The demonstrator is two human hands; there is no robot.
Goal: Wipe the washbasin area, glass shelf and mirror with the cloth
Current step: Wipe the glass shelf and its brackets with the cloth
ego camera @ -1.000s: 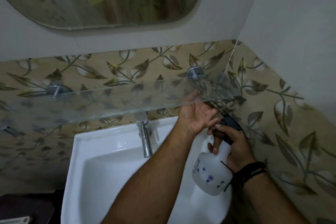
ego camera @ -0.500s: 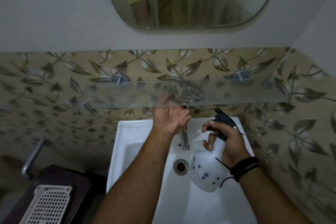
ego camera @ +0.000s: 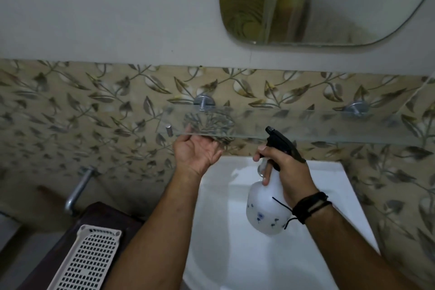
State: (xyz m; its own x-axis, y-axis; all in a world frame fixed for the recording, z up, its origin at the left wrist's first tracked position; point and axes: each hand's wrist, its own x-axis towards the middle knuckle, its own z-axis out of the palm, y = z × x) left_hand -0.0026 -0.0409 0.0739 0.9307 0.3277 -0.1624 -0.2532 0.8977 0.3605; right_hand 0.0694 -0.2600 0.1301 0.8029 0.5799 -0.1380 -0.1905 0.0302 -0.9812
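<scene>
A glass shelf (ego camera: 306, 125) runs along the leaf-patterned tiles on two metal mounts. My left hand (ego camera: 196, 150) reaches up under its left end and presses a leaf-patterned cloth (ego camera: 208, 123) against the glass; the fingers are hidden behind the shelf. My right hand (ego camera: 286, 172) grips a white spray bottle (ego camera: 267, 209) with a black trigger head, held just below the shelf over the white washbasin (ego camera: 329, 195). The mirror (ego camera: 317, 2) hangs above on the plain wall.
A white perforated tray (ego camera: 87, 259) lies on a dark stand (ego camera: 98, 214) left of the basin. A metal pipe (ego camera: 78, 189) sticks out of the tiled wall at lower left. The tiled side wall (ego camera: 400, 195) closes in on the right.
My left hand with the cloth has slid left along the shelf, from its right end to its left end. The view turned left with it. The spray bottle stayed in my right hand.
</scene>
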